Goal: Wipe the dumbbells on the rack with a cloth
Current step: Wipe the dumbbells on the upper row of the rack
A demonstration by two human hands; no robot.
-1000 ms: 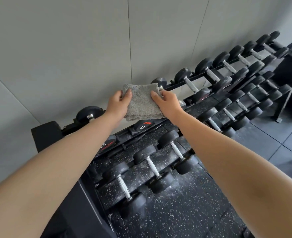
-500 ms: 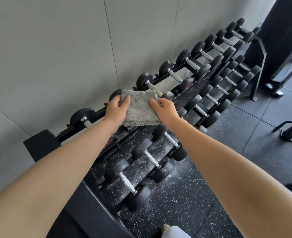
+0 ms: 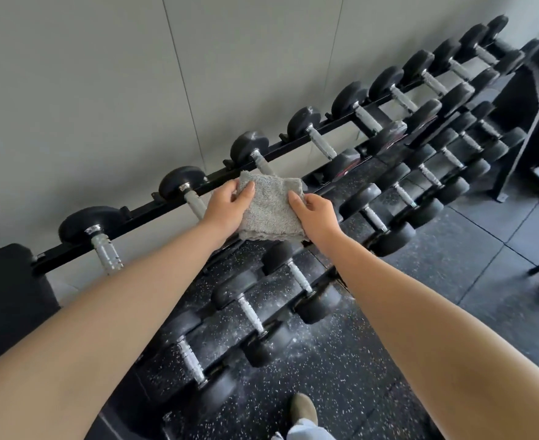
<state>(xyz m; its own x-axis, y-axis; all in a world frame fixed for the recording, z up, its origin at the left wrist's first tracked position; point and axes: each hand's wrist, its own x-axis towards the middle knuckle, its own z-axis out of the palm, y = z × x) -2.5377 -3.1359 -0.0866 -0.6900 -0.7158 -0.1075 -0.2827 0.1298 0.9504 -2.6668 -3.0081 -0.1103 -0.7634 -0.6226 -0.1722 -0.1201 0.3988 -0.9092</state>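
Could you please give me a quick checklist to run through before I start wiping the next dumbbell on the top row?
1. Both sides of the cloth held: ok; the left grip holds its left edge, the right grip pinches its right edge.
2. The cloth folded into a pad: ok.
3. The cloth touching the dumbbell behind it: cannot tell; the bar disappears behind the cloth's top edge.
4. Top-row weights seated on the rack: ok, for those in view.
5. The shoe clear of the rack: ok.
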